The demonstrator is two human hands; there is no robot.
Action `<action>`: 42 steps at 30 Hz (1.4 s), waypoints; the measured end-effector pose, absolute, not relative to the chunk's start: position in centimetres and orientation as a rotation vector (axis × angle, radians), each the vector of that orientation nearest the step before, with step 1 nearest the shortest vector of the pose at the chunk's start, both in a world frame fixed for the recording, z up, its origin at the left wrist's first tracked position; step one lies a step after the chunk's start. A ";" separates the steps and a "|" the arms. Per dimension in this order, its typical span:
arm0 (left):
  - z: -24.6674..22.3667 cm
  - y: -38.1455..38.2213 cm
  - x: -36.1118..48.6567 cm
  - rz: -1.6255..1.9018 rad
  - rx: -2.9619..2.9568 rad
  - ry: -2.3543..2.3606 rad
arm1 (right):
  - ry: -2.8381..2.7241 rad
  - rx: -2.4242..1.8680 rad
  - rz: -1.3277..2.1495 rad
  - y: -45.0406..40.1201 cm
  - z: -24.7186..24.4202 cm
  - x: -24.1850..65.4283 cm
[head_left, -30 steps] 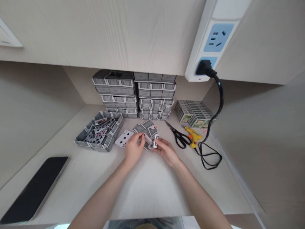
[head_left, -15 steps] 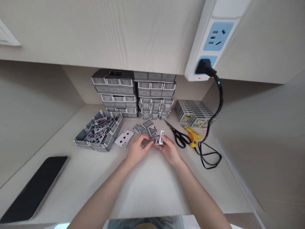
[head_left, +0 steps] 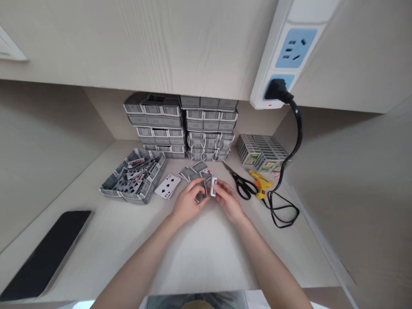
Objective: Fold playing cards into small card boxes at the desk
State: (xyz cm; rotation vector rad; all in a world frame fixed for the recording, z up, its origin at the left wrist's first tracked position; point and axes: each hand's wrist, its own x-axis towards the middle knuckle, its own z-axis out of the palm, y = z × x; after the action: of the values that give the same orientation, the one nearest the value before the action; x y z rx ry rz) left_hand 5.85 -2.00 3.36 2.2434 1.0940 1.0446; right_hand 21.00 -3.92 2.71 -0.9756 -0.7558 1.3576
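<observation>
My left hand (head_left: 187,202) pinches a playing card (head_left: 205,188), seen nearly edge-on, between thumb and fingers. Close beside it, my right hand (head_left: 229,202) is closed on a folded playing card (head_left: 213,187) with a narrow patterned flap towards me. The two cards are almost side by side; whether they touch I cannot tell. Behind my fingers lies a loose spread of grey-backed cards (head_left: 200,166), partly hidden by my left hand. Left of that hand rests a small pile of face-up cards (head_left: 168,186) with a five of spades on top.
A box made of folded cards (head_left: 149,189) holds loose cards at left. Similar boxes (head_left: 210,122) are stacked behind. On the right lie black scissors (head_left: 244,186), a yellow glue gun (head_left: 261,182) with its cord, and card packs (head_left: 262,150). A dark phone-like slab (head_left: 48,255) lies front left.
The left hand's card has turned from low and flat to upright. My right hand has turned its folded card and brought it slightly left, towards the other card.
</observation>
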 end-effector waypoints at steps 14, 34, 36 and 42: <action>3.3 -2.3 5.6 0.975 2.464 1.153 | -0.841 -1.082 1.355 -4.1 2.8 20.6; 2.7 -2.5 5.8 0.998 2.424 1.111 | -0.853 -1.098 1.366 -4.2 2.7 20.8; 2.7 -2.5 5.8 0.982 2.436 1.118 | -0.850 -1.107 1.367 -4.2 2.7 20.7; 2.6 -2.6 5.9 0.978 2.428 1.122 | -0.844 -1.114 1.392 -4.2 2.7 20.5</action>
State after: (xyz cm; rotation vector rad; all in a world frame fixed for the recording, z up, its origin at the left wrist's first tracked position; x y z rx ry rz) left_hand 5.94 -2.57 2.61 2.4280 1.1223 0.9777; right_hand 20.55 -4.25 2.74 -1.1136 -0.8439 1.3920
